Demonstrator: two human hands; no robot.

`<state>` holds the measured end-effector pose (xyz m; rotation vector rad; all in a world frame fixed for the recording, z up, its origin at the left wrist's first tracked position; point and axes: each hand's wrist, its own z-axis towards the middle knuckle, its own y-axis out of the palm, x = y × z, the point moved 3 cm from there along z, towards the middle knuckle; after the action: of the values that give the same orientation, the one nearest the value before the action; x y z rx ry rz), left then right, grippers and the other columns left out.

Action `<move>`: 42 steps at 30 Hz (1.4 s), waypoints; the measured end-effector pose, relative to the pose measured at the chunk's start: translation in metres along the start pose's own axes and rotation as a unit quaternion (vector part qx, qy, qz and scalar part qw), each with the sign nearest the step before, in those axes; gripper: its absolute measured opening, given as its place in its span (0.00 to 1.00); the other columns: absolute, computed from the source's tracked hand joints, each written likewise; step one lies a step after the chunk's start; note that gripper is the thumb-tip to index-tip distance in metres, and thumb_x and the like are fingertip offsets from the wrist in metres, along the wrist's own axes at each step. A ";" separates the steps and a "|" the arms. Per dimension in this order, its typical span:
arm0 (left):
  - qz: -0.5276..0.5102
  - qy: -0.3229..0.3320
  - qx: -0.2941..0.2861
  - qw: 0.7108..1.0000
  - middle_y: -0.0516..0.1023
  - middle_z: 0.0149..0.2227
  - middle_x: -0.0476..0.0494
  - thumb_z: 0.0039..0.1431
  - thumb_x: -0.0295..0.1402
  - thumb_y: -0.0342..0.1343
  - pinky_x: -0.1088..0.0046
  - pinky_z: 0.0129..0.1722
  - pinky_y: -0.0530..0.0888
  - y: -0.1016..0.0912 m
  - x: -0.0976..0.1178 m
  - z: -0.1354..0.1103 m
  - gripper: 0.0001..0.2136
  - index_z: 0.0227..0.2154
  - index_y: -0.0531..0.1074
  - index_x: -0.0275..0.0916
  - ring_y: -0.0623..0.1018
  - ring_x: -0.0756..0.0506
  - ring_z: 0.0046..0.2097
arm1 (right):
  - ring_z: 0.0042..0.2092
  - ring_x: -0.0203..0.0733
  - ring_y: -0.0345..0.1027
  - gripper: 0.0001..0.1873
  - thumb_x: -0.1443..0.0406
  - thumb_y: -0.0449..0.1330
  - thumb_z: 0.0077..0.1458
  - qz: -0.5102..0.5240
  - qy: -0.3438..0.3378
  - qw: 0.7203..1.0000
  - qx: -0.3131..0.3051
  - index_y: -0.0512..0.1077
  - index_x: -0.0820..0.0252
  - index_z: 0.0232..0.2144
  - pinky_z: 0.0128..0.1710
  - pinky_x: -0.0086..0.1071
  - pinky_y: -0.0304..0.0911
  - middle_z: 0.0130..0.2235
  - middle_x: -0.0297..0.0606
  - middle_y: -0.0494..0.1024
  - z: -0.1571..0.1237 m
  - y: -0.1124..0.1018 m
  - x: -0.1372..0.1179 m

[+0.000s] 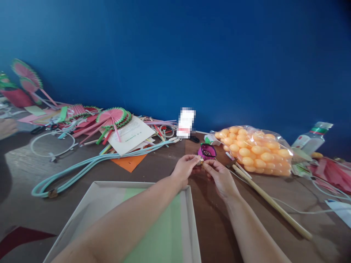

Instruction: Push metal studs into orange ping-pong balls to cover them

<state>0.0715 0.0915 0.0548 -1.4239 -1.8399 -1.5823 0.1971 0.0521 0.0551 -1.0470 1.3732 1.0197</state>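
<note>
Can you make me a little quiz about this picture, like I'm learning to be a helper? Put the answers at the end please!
1. Pick one: What colour is the small round container just beyond the left hand and right hand?
A) yellow
B) purple
C) white

2. True or false: The long wooden stick lies to the left of the shallow tray.

3. Fill in the missing colour: The clear plastic bag is full of ____ balls.

Key:
1. B, purple
2. False; it lies to the right of the tray
3. orange
</note>
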 end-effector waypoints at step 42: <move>0.012 0.012 0.016 1.000 0.76 0.30 0.45 0.45 0.34 0.65 0.76 0.30 0.72 0.000 0.000 -0.001 0.12 0.31 0.73 0.34 0.74 0.52 0.28 | 0.22 0.30 0.50 0.16 0.56 0.68 0.41 0.039 0.037 0.998 -0.045 0.70 0.59 0.27 0.20 0.26 0.47 0.21 0.27 0.62 -0.001 0.000 -0.001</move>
<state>0.0712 0.0907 0.0547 -1.4021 -1.8211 -1.5439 0.1965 0.0514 0.0566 -1.1148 1.4494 1.1190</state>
